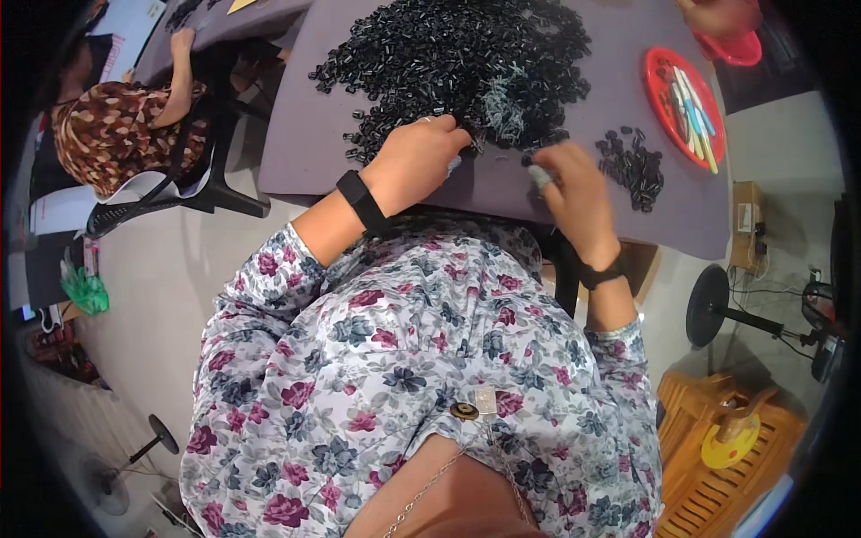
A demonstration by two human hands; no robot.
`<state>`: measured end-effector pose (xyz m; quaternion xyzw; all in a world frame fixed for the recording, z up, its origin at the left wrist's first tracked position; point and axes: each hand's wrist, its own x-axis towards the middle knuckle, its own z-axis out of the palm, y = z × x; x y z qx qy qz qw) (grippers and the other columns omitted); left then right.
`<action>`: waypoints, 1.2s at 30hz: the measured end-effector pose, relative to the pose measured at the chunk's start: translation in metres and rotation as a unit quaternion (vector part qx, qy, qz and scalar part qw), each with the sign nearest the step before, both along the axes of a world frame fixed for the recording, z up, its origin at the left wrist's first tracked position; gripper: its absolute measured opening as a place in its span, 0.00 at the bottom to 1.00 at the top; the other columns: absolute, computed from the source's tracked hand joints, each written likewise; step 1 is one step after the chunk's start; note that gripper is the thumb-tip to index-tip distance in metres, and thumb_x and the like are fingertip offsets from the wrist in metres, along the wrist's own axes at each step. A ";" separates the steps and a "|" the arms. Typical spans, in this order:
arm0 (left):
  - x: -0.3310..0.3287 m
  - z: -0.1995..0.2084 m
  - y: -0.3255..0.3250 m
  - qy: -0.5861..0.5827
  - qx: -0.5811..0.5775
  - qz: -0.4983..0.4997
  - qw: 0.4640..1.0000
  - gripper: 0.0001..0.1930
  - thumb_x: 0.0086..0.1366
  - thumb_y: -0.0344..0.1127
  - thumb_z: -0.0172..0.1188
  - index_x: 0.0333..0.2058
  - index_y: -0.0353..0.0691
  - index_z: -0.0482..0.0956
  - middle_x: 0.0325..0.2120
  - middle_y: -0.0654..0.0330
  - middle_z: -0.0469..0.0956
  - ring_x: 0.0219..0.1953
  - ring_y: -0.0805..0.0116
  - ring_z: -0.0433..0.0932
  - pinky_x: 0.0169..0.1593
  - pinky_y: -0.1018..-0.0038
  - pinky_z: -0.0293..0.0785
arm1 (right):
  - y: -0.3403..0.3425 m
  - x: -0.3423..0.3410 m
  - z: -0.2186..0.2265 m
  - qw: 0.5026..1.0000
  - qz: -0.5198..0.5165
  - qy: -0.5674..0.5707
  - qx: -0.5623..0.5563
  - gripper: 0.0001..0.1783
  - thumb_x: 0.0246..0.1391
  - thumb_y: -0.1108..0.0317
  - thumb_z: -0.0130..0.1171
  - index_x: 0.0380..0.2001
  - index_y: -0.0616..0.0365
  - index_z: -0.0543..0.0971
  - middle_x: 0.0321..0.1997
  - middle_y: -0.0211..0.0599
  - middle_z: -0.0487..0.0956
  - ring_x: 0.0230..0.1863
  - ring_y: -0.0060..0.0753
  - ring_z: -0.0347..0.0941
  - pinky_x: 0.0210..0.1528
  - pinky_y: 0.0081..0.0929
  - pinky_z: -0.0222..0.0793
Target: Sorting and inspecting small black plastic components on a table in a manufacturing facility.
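Observation:
A large pile of small, glossy black plastic pieces [448,54] spreads over the table's far middle. On its near right side lies a tuft of thin grey bits [504,108]. My left hand [411,160] is at the pile's near edge, its fingers curled together; what they hold, if anything, is hidden. My right hand [576,190], slightly blurred, pinches a small black piece [527,161] at its fingertips, just off the pile. Pale blue-grey wraps show at the thumbs of both hands. Right of my right hand lies a smaller heap of black pieces [639,175].
A red basket [657,65] with several white, blue and green-handled tools stands on the grey table [309,134] at right. Another person's hand [717,16] is by a pink container [743,49]. A co-worker [126,130] sits at left. A fan [708,305] stands at right.

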<state>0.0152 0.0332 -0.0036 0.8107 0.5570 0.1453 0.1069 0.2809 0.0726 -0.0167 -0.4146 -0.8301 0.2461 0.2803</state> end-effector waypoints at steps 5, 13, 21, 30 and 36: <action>-0.011 -0.002 -0.002 -0.023 -0.017 0.012 1.000 0.24 0.52 0.17 0.58 0.49 0.40 0.82 0.40 0.54 0.78 0.44 0.48 0.81 0.47 0.59 0.79 | 0.000 -0.039 -0.001 0.996 0.033 -0.040 0.072 0.08 0.53 0.74 0.64 0.38 0.56 0.80 0.39 0.40 0.77 0.37 0.51 0.79 0.38 0.45 0.75; 0.000 -0.010 -0.003 -0.077 0.031 0.012 0.997 0.25 0.53 0.17 0.58 0.51 0.41 0.81 0.42 0.55 0.79 0.44 0.48 0.81 0.45 0.60 0.80 | 0.000 -0.045 0.000 0.995 0.039 -0.087 0.041 0.08 0.52 0.75 0.63 0.36 0.57 0.76 0.39 0.43 0.77 0.38 0.54 0.78 0.39 0.46 0.76; 0.006 -0.014 0.008 -0.003 0.058 -0.043 0.997 0.09 0.56 0.27 0.64 0.37 0.40 0.79 0.36 0.55 0.77 0.40 0.51 0.82 0.42 0.60 0.81 | -0.009 -0.036 0.000 0.996 0.066 0.024 -0.058 0.11 0.50 0.80 0.60 0.39 0.63 0.76 0.38 0.48 0.77 0.38 0.55 0.77 0.41 0.43 0.74; -0.043 -0.008 -0.009 -0.128 0.016 0.082 0.988 0.23 0.53 0.16 0.56 0.48 0.38 0.82 0.41 0.49 0.82 0.45 0.46 0.82 0.47 0.57 0.78 | -0.010 -0.025 -0.022 0.975 0.031 0.144 -0.164 0.10 0.52 0.80 0.61 0.39 0.65 0.82 0.35 0.42 0.80 0.35 0.38 0.80 0.39 0.30 0.74; -0.044 0.000 -0.012 -0.121 0.019 0.095 0.988 0.23 0.53 0.15 0.56 0.49 0.37 0.82 0.41 0.50 0.82 0.45 0.47 0.81 0.48 0.59 0.78 | -0.012 -0.025 -0.024 0.975 0.011 0.156 -0.157 0.09 0.53 0.81 0.60 0.39 0.65 0.81 0.35 0.41 0.81 0.34 0.35 0.80 0.39 0.29 0.73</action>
